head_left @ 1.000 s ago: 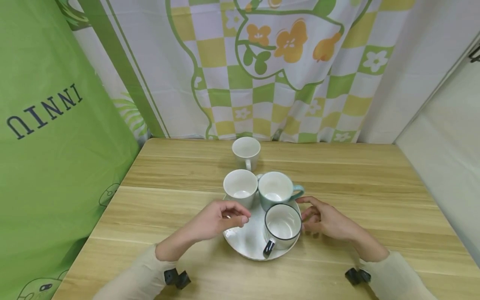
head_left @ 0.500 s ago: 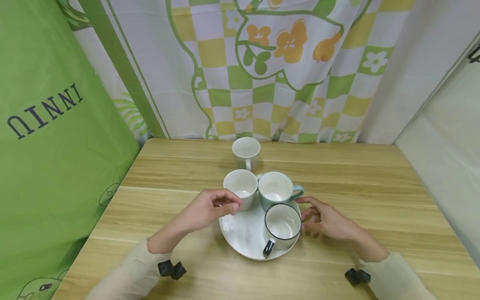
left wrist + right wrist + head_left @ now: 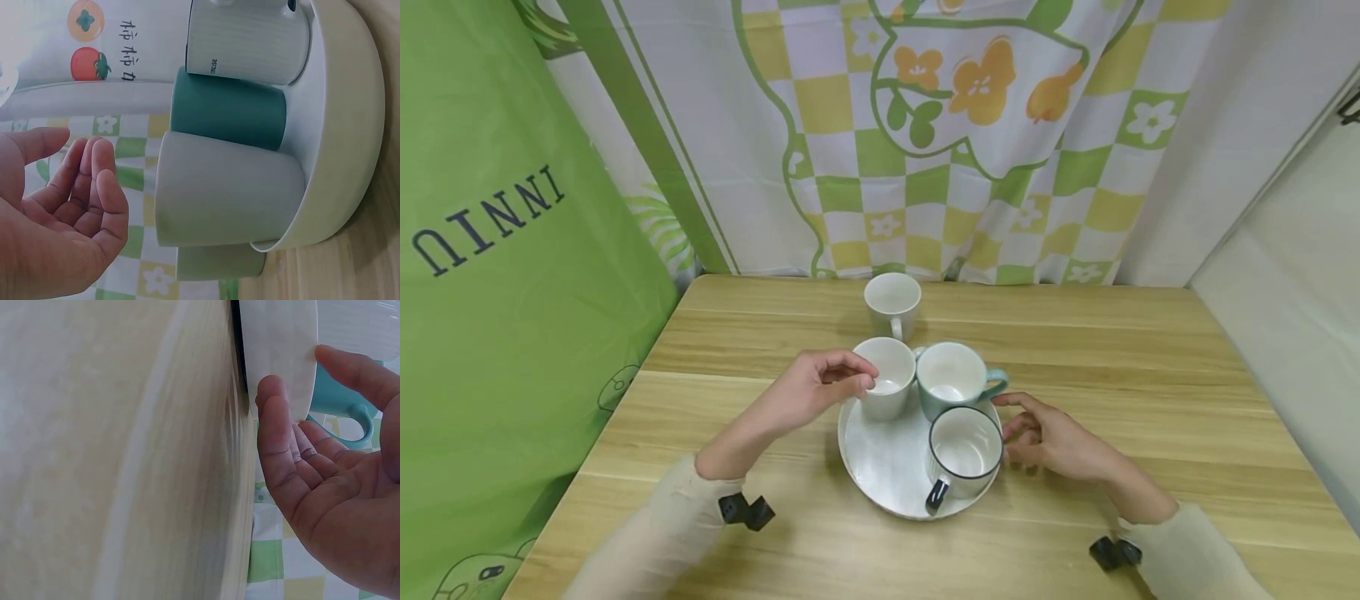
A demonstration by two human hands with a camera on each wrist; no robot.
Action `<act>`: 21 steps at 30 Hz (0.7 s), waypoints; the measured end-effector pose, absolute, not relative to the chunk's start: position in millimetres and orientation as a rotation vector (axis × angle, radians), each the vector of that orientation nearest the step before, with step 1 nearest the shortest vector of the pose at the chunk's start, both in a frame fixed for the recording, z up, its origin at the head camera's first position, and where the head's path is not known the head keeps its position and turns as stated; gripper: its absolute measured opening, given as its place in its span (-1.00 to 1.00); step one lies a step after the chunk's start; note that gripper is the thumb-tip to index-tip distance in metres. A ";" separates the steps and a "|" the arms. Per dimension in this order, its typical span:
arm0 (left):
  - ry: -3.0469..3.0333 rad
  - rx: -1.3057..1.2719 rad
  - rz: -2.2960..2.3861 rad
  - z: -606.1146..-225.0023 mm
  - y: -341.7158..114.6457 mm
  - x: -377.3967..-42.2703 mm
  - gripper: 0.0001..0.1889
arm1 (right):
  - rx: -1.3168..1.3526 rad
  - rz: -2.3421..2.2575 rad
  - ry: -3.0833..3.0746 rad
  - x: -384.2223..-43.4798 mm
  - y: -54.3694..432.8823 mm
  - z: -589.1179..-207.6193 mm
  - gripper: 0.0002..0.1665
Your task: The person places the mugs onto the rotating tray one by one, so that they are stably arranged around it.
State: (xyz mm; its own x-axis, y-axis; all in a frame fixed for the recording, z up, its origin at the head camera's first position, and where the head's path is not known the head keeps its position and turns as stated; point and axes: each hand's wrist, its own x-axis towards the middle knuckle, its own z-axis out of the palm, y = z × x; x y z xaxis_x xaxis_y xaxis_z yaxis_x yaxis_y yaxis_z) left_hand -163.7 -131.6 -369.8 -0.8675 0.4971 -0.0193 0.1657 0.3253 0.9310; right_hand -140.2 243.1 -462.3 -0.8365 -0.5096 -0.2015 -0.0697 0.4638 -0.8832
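A round white deep dish (image 3: pixel 883 462) holds three mugs. These are a plain white mug (image 3: pixel 886 407), a teal mug (image 3: pixel 934 404) and a white mug with a black rim and black handle (image 3: pixel 973 482). Over the near left of the plain white mug hovers my left hand (image 3: pixel 801 393), fingers loosely bent and nothing in them. The left wrist view shows a gap between that hand and the mug (image 3: pixel 225 194). At the dish's right side, my right hand (image 3: pixel 1056 442) touches the outer wall (image 3: pixel 281 347) with relaxed fingertips, thumb at the rim.
Another white mug (image 3: pixel 887 321) stands on the wooden table (image 3: pixel 737 433) just behind the dish, handle facing me. A checked curtain (image 3: pixel 925 192) hangs along the table's far edge. Green fabric (image 3: pixel 512 317) hangs on the left.
My left hand has moved away from me and to the left, from over the dish to beside the plain white mug's rim. That mug sits slightly further right. The right hand stays put.
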 end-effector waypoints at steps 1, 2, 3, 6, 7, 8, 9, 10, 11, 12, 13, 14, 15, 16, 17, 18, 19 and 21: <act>2.293 0.595 1.564 -369.4 -131.3 -164.8 -0.75 | -0.484 -1.344 2.275 -140.2 243.1 -462.3 -0.10; 2.294 0.595 1.569 -369.0 -131.1 -165.8 -0.75 | -0.486 -1.341 2.276 -140.3 243.3 -462.5 -0.10; 2.295 0.591 1.574 -368.7 -130.9 -166.8 -0.75 | -0.488 -1.340 2.277 -140.3 243.3 -462.5 -0.10; 2.300 0.592 1.585 -368.3 -130.1 -169.8 -0.75 | -0.487 -1.335 2.277 -140.2 243.4 -462.7 -0.11; 2.300 0.589 1.586 -367.9 -129.6 -170.9 -0.75 | -0.487 -1.336 2.277 -140.2 243.5 -462.7 -0.11; 2.302 0.585 1.586 -367.4 -129.3 -172.0 -0.75 | -0.488 -1.337 2.275 -140.2 243.6 -462.8 -0.10; 2.305 0.584 1.585 -367.0 -129.0 -173.2 -0.75 | -0.488 -1.339 2.274 -140.1 243.7 -462.8 -0.10; 2.311 0.582 1.583 -366.6 -128.8 -174.5 -0.75 | -0.488 -1.341 2.272 -140.1 243.7 -462.9 -0.10; 2.313 0.577 1.583 -365.9 -128.6 -175.7 -0.75 | -0.488 -1.340 2.272 -140.0 243.6 -463.0 -0.11; 2.317 0.568 1.583 -365.6 -128.5 -177.1 -0.75 | -0.487 -1.341 2.272 -140.0 243.5 -463.0 -0.11; 2.320 0.561 1.583 -365.3 -128.6 -178.7 -0.75 | -0.487 -1.341 2.274 -139.9 243.4 -462.9 -0.11; 2.323 0.553 1.584 -365.1 -128.5 -180.3 -0.75 | -0.487 -1.342 2.275 -139.8 243.2 -462.7 -0.11; 2.326 0.546 1.585 -365.2 -128.4 -182.2 -0.74 | -0.487 -1.341 2.276 -139.7 243.0 -462.4 -0.12; 2.328 0.538 1.586 -365.2 -128.4 -184.1 -0.74 | -0.487 -1.342 2.277 -139.6 242.8 -462.2 -0.12; 2.330 0.531 1.587 -365.2 -128.3 -186.0 -0.74 | -0.487 -1.343 2.276 -139.5 242.7 -462.0 -0.12; 2.336 0.529 1.585 -365.4 -128.3 -188.0 -0.74 | -0.485 -1.347 2.275 -139.4 242.5 -461.6 -0.12; 2.339 0.526 1.586 -365.5 -128.1 -190.0 -0.73 | -0.484 -1.350 2.272 -139.3 242.4 -461.2 -0.12; 2.344 0.515 1.592 -365.7 -127.2 -194.0 -0.73 | -0.483 -1.363 2.261 -139.3 242.5 -460.3 -0.12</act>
State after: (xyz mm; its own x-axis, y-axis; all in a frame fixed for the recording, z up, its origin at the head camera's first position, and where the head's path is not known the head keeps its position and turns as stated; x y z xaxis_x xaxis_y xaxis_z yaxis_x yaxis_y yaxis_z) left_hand -194.0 -127.2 -365.7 -0.9031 0.4290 -0.0162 0.1430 0.3363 0.9308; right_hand -139.3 242.5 -460.3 -0.8356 -0.5122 -0.1987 -0.0633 0.4490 -0.8913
